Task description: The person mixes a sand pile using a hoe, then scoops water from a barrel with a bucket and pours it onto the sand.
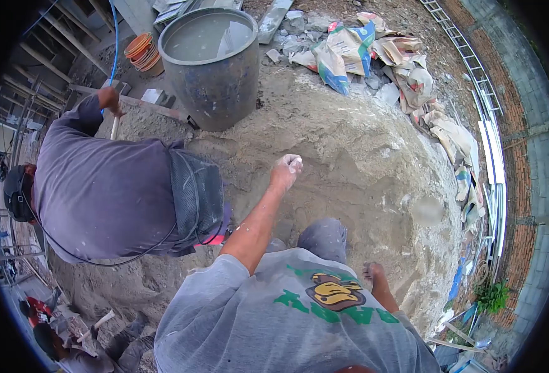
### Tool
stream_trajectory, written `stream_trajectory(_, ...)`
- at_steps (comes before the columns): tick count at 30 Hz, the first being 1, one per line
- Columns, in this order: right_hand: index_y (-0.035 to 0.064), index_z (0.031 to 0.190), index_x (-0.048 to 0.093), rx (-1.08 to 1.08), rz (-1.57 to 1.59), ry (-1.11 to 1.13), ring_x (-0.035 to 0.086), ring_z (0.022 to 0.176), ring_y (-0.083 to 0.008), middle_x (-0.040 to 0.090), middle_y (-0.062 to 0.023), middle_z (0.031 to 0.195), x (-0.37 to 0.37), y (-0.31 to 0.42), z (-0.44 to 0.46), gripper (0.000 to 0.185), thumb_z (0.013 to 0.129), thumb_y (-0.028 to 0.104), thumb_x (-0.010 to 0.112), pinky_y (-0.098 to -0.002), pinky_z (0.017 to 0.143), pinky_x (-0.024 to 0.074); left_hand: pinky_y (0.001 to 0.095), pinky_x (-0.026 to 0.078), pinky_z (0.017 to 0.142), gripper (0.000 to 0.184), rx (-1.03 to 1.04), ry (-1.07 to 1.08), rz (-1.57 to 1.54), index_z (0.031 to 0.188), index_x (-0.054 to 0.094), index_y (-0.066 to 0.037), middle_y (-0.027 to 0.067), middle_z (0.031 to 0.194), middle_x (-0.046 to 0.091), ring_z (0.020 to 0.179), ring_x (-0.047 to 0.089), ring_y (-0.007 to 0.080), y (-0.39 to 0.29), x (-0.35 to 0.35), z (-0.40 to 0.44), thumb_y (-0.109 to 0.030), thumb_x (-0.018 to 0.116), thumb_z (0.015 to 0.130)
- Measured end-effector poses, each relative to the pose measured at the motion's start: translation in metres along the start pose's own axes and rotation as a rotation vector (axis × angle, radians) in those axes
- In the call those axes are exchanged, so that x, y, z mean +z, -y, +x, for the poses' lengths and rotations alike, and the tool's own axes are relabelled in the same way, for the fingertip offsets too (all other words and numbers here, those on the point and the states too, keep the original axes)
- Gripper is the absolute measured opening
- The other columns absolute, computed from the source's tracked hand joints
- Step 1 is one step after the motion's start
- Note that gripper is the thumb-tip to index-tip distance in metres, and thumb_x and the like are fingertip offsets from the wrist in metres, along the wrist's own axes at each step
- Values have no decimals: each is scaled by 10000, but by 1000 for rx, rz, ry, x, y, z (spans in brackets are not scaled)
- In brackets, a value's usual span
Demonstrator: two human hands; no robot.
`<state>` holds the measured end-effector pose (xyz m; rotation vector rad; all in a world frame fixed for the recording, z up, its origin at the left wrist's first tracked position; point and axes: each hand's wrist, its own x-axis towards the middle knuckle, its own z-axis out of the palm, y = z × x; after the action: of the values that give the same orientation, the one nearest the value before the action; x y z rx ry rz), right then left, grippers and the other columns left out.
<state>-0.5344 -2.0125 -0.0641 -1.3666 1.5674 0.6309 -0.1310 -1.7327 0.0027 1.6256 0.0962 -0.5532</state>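
Note:
My left hand (287, 170) is stretched forward over the sandy mound (374, 186), apart from its surface. Its fingers are curled together and whitened with dust; whether something small is pinched in them I cannot make out. Lower and to the right, my right hand (374, 272) hangs close to my side, small in view, and its grip is unclear. My knee (324, 239) in dusty grey trousers shows between the two arms. To the left a co-worker (106, 193) in a dark shirt bends over, one hand (109, 101) at a pale handle (115, 126).
A large dark tub (211, 87) of greyish water stands ahead, with stacked orange buckets (143, 52) beside it. Torn cement bags (349, 53) litter the mound's far and right edges. A ladder (470, 59) lies by the block wall (539, 93). Another person (94, 351) is at lower left.

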Motion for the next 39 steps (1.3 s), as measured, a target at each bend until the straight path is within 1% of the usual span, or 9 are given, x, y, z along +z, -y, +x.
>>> stream_trajectory(8,40,846,627,-122,-279,143,547,551,-208,595,-90,689,11,183,123,203,760,212,564,-361,474,428,267,458,728,267,231,-608,-83,1050,544,-11,71,894,609,812,575,132,-9,-81,132,-195,547,857)
stream_trajectory(11,57,740,547,-589,-840,-30,502,455,-211,499,-66,587,1,249,293,111,767,164,535,-353,375,382,264,430,791,303,157,-690,-103,1069,526,18,96,970,587,892,552,145,-39,-100,138,-188,562,850)
stream_trajectory(13,60,774,564,-498,-116,15,527,506,-171,535,-49,612,47,366,108,131,729,179,594,-309,411,418,264,432,785,297,150,-731,-252,1072,523,23,106,972,584,886,553,149,-61,-112,153,-165,568,846)
stream_trajectory(15,68,802,578,-692,-522,68,529,515,-159,548,-44,638,51,420,129,150,711,184,605,-304,424,431,266,434,777,292,122,-731,-273,1071,523,24,106,966,584,876,553,150,-69,-116,160,-159,564,847)
stream_trajectory(21,70,798,584,-540,-572,-9,525,499,-157,553,-41,630,28,486,33,147,745,204,618,-293,422,426,261,439,745,254,121,-853,-479,1016,553,35,89,937,587,832,549,138,-133,-147,210,-142,571,833)
stream_trajectory(25,62,783,577,-541,-1076,52,518,496,-160,539,-35,620,9,518,64,149,762,203,620,-295,417,416,245,441,734,251,220,-851,-632,1016,550,36,83,911,592,804,555,130,-194,-159,229,-132,567,831)
stream_trajectory(30,54,909,606,-361,-839,13,543,544,-151,572,-57,685,26,612,61,275,713,244,639,-294,456,438,243,442,717,237,300,-938,-731,1006,548,38,77,895,591,788,551,128,-216,-184,246,-124,553,834)
stream_trajectory(34,14,879,583,-781,-758,-72,535,520,-145,571,-66,650,90,695,-28,300,696,242,650,-278,438,422,246,442,700,236,282,-970,-632,992,558,32,65,874,587,764,544,115,-217,-183,272,-136,556,825)
stream_trajectory(39,15,934,588,-861,-748,93,560,560,-157,589,-73,701,175,795,-17,332,716,260,635,-295,474,449,270,446,695,238,212,-947,-351,993,571,3,83,874,605,776,558,148,-207,-179,300,-159,570,818)
